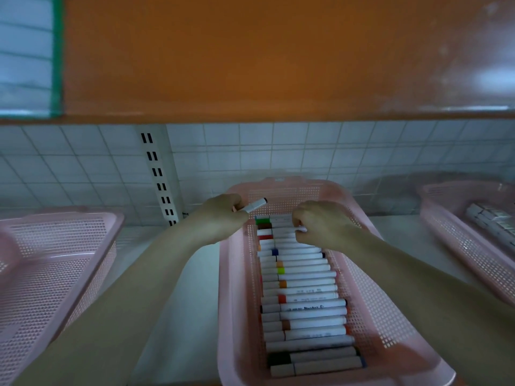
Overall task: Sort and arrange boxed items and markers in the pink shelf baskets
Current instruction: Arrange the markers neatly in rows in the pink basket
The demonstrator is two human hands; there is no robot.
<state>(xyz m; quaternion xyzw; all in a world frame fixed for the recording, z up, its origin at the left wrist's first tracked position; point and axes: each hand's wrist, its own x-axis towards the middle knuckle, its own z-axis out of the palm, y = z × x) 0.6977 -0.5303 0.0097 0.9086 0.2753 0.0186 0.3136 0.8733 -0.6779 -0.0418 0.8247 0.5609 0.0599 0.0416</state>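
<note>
A pink perforated basket (370,307) stands in the middle of the shelf, filled with a neat row of white markers (303,293) with coloured caps, laid crosswise. My left hand (223,218) hovers over the basket's far left corner, shut on one white marker (255,205) that points up and right. My right hand (320,224) rests on the far markers in the row, fingers curled around one of them. An empty pink basket (55,263) lies at the left. A third pink basket (457,218) at the right holds white boxed items (490,221).
A white shelf board (189,288) carries the baskets. Behind them is a white tiled wall (278,151) with a slotted metal upright (158,176). The orange underside of the upper shelf (250,57) hangs overhead.
</note>
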